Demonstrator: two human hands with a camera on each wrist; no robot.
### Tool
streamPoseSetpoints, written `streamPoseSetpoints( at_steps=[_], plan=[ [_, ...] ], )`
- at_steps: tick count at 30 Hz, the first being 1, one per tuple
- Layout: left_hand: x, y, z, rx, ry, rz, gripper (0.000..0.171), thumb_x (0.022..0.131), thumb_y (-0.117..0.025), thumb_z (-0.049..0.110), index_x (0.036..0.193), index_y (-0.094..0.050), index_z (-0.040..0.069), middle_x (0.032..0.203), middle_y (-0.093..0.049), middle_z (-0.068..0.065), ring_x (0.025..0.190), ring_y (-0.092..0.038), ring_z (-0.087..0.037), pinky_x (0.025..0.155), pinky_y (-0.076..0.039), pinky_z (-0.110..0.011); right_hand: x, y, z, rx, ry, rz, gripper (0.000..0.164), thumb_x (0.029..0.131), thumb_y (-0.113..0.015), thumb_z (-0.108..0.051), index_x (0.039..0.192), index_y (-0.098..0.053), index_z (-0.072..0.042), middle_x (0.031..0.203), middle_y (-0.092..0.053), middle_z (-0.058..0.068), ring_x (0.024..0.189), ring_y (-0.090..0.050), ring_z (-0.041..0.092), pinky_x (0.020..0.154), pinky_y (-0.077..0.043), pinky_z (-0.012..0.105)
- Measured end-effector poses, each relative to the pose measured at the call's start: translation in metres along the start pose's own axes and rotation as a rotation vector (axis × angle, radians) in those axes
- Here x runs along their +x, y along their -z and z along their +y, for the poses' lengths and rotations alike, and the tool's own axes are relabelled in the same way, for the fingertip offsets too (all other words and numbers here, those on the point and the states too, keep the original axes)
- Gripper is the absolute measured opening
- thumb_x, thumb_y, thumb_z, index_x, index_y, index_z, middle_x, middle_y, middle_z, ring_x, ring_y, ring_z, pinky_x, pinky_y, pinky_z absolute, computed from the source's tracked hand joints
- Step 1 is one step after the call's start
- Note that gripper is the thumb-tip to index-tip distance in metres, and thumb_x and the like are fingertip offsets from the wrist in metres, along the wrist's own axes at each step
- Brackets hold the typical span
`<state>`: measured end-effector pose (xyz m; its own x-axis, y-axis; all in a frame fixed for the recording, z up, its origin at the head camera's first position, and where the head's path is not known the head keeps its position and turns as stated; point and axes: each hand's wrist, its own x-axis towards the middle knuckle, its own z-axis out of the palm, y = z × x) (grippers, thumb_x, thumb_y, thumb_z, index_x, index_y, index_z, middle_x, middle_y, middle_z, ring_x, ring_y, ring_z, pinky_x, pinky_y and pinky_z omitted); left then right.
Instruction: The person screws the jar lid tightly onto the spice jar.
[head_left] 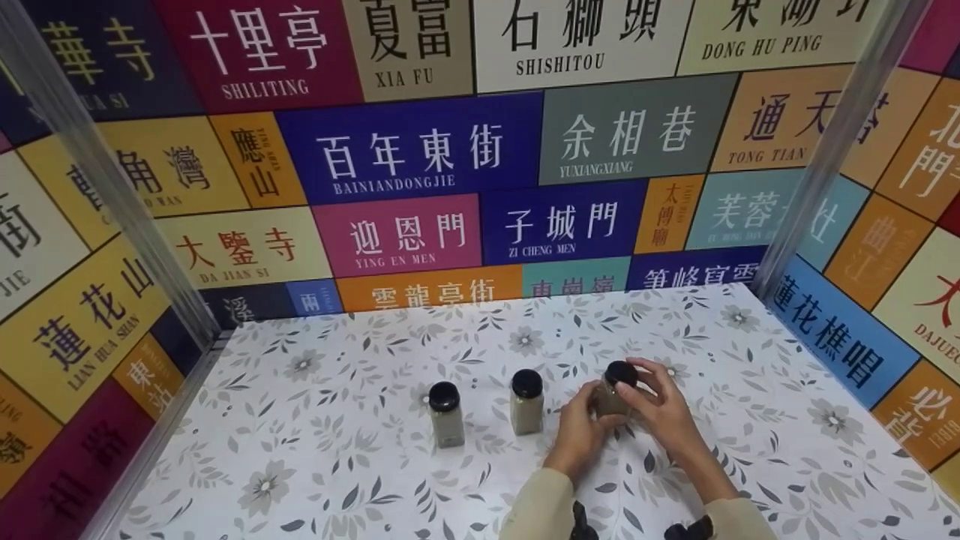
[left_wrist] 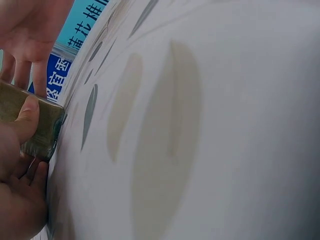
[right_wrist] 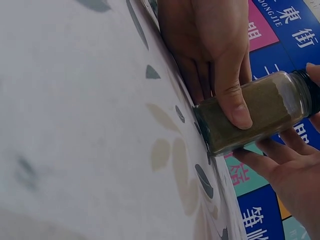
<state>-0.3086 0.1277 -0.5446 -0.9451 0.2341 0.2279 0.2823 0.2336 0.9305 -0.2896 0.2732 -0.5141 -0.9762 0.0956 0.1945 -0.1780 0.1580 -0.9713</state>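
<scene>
A glass spice jar [head_left: 613, 401] with a black lid [head_left: 621, 372] stands on the right part of the table, filled with brownish-green powder. My left hand [head_left: 581, 427] grips its body low down, and the thumb lies across the glass in the right wrist view. Around the lid, my right hand [head_left: 664, 409] has its thumb and index finger. In the right wrist view, powder fills most of the jar [right_wrist: 255, 110], and its base is at the tabletop. The left wrist view shows only the lower part of the jar [left_wrist: 42, 122]; its lid is out of frame there.
Two similar black-lidded jars stand upright to the left: a middle jar [head_left: 527, 405] and a left jar [head_left: 448, 416]. A floral white cloth [head_left: 337, 420] covers the table. Behind it rises a wall of coloured sign panels [head_left: 412, 150], with clear posts at the table's back corners.
</scene>
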Motion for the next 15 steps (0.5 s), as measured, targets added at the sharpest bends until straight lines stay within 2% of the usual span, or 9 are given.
streamPoseSetpoints(
  at_steps=[3,6,9,15],
  plan=[
    [-0.001,0.0004,0.0002,-0.004,0.006,-0.004,0.046,0.083,-0.078,0.012,0.126,-0.062,0.013,0.12,-0.073,-0.006,0.112,-0.069,-0.017,0.098,-0.054,-0.027,-0.0016,0.0012,-0.0007,-0.023,0.013,-0.016,0.05,0.101,-0.057,-0.012,0.149,-0.043,-0.009,0.138,-0.057,0.017,0.109,-0.063,-0.004,0.09,-0.057,0.019],
    [-0.0018,0.0015,0.001,-0.013,0.01,-0.007,0.046,0.083,-0.078,0.012,0.126,-0.062,0.012,0.121,-0.073,-0.007,0.114,-0.068,-0.018,0.099,-0.054,-0.028,-0.0023,0.0021,-0.0009,-0.042,0.031,-0.028,0.047,0.103,-0.053,-0.014,0.149,-0.044,-0.009,0.143,-0.054,0.021,0.112,-0.06,-0.005,0.092,-0.056,0.019],
    [-0.0023,0.0026,0.0022,-0.02,-0.003,-0.009,0.046,0.084,-0.077,0.011,0.127,-0.061,0.012,0.121,-0.073,-0.008,0.114,-0.068,-0.019,0.1,-0.053,-0.03,-0.0018,0.0019,-0.0006,-0.039,0.036,-0.021,0.044,0.103,-0.054,-0.014,0.146,-0.047,-0.008,0.141,-0.054,0.017,0.112,-0.06,-0.004,0.09,-0.057,0.02],
    [-0.0037,0.0036,0.0039,-0.036,-0.018,-0.011,0.045,0.084,-0.077,0.01,0.127,-0.061,0.01,0.12,-0.073,-0.009,0.113,-0.068,-0.02,0.1,-0.054,-0.032,0.0006,-0.001,0.0012,0.004,0.02,0.019,0.043,0.1,-0.059,-0.01,0.141,-0.048,-0.004,0.126,-0.06,0.001,0.107,-0.066,0.001,0.085,-0.059,0.021]
  ],
)
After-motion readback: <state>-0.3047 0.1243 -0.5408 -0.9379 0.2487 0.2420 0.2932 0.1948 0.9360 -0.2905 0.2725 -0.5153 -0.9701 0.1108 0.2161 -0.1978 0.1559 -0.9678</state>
